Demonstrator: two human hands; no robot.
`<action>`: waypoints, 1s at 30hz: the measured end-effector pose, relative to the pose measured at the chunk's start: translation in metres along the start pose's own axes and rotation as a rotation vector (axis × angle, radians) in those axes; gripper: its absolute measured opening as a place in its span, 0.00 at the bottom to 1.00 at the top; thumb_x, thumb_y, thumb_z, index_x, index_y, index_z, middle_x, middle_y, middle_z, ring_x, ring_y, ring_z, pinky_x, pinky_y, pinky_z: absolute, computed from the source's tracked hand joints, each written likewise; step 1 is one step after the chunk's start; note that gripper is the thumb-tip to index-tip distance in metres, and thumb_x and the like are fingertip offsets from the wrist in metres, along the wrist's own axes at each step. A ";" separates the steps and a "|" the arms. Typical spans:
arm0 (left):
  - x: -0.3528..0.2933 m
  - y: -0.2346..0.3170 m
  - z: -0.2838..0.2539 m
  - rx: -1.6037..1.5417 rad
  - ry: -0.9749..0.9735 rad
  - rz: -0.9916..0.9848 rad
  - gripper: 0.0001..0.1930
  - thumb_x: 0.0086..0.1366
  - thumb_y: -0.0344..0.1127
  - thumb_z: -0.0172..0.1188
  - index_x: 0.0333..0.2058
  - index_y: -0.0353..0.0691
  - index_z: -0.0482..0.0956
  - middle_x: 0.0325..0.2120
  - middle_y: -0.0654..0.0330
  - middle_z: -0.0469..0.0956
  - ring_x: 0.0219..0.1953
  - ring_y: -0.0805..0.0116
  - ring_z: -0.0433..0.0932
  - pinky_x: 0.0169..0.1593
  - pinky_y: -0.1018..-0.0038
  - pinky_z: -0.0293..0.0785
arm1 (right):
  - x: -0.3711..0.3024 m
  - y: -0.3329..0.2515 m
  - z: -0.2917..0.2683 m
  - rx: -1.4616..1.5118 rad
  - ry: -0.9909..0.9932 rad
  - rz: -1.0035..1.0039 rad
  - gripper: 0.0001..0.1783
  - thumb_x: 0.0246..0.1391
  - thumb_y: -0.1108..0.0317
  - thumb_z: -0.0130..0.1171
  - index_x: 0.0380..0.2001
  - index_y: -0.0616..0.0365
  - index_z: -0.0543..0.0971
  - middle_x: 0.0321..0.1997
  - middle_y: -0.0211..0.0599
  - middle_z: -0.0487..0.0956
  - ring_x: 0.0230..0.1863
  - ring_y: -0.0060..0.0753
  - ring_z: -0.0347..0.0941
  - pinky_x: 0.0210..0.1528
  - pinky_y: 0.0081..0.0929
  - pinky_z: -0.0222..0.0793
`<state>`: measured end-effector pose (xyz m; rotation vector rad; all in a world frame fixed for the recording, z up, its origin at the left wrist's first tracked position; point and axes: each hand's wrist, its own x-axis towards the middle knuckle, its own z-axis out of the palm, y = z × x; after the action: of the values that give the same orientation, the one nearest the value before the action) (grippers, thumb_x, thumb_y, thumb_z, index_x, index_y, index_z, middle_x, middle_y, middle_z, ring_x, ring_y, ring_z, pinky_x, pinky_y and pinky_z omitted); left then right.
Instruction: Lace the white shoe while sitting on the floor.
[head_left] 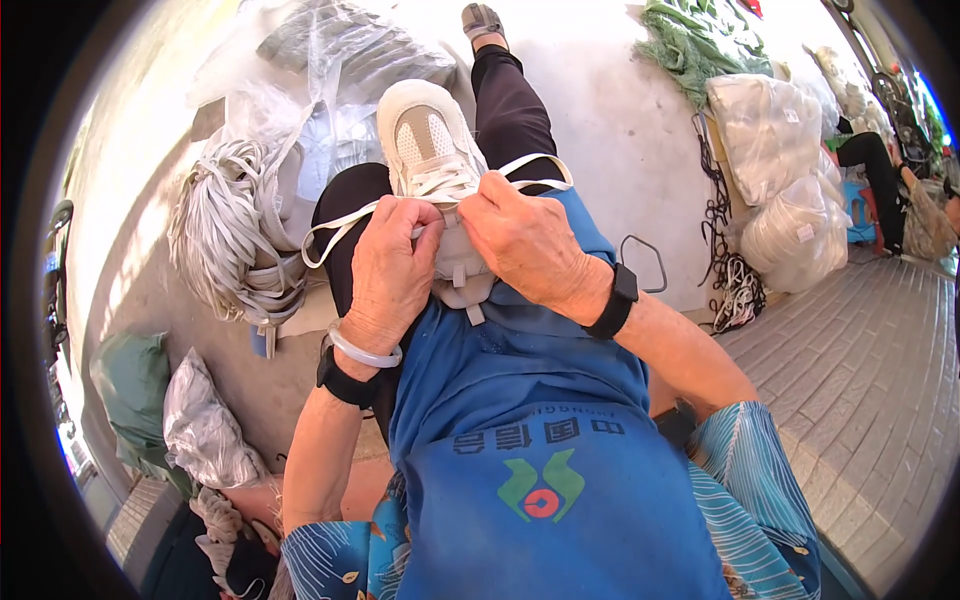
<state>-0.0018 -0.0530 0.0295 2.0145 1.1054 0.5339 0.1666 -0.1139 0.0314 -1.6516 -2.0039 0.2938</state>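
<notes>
A beige and off-white sneaker [432,135] rests on my lap, its toe pointing away from me and its tongue towards me. White shoelace [447,182] runs across the upper, with one loop out to the left and another to the right. My left hand [393,255] is closed at the left side of the shoe's opening, thumb and fingers pinching the lace. On the other side my right hand [525,243] is also closed, its fingertips pinching the lace. The fingers partly hide the eyelets. A blue apron [540,420] lies under the shoe.
On the left hangs a thick bundle of pale laces [235,235], with clear plastic bags [350,50] beyond it. Stuffed plastic bags [768,140] and dark cords [715,200] lie at the right. A green sack [132,385] stands at the lower left. Another person's leg [872,180] shows far right.
</notes>
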 end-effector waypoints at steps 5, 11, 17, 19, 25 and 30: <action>-0.002 -0.001 0.001 0.009 0.001 -0.012 0.04 0.61 0.30 0.59 0.34 0.39 0.76 0.32 0.54 0.73 0.34 0.54 0.76 0.37 0.66 0.72 | 0.002 0.002 -0.006 -0.035 -0.057 -0.089 0.04 0.45 0.76 0.56 0.26 0.62 0.72 0.31 0.40 0.70 0.27 0.39 0.76 0.27 0.30 0.73; -0.003 0.004 -0.002 0.107 0.048 0.070 0.06 0.59 0.27 0.61 0.35 0.37 0.76 0.32 0.57 0.72 0.31 0.59 0.75 0.37 0.69 0.72 | 0.008 0.006 -0.007 -0.081 -0.095 -0.149 0.03 0.46 0.75 0.56 0.26 0.62 0.72 0.30 0.40 0.70 0.27 0.39 0.76 0.26 0.31 0.73; -0.013 0.029 -0.002 0.181 -0.041 0.160 0.11 0.59 0.28 0.62 0.42 0.40 0.78 0.34 0.58 0.74 0.30 0.61 0.77 0.32 0.70 0.73 | 0.007 0.010 -0.046 0.251 -0.164 0.035 0.04 0.52 0.73 0.53 0.28 0.63 0.73 0.29 0.44 0.72 0.30 0.47 0.74 0.30 0.36 0.72; -0.011 0.027 0.003 0.184 -0.029 0.219 0.11 0.59 0.27 0.61 0.42 0.39 0.78 0.33 0.57 0.75 0.30 0.61 0.78 0.32 0.70 0.74 | 0.004 0.012 -0.052 0.338 -0.197 0.078 0.05 0.53 0.72 0.53 0.29 0.64 0.73 0.29 0.45 0.73 0.31 0.50 0.73 0.32 0.37 0.71; -0.025 0.072 0.010 -0.188 -0.174 0.347 0.12 0.55 0.20 0.62 0.39 0.35 0.80 0.30 0.54 0.80 0.32 0.58 0.82 0.35 0.71 0.78 | -0.001 0.035 -0.079 0.586 -0.213 0.226 0.14 0.55 0.76 0.48 0.44 0.63 0.78 0.33 0.39 0.75 0.36 0.31 0.72 0.42 0.25 0.68; -0.035 0.153 0.038 -0.648 -0.420 0.718 0.16 0.54 0.24 0.59 0.43 0.32 0.75 0.34 0.52 0.77 0.35 0.57 0.80 0.35 0.70 0.79 | 0.007 0.018 -0.099 0.678 -0.288 0.328 0.14 0.58 0.77 0.46 0.45 0.62 0.77 0.33 0.33 0.77 0.32 0.19 0.70 0.37 0.20 0.68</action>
<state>0.0849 -0.1492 0.1258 1.7575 -0.0861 0.6688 0.2329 -0.1182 0.1080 -1.5191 -1.5359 1.2381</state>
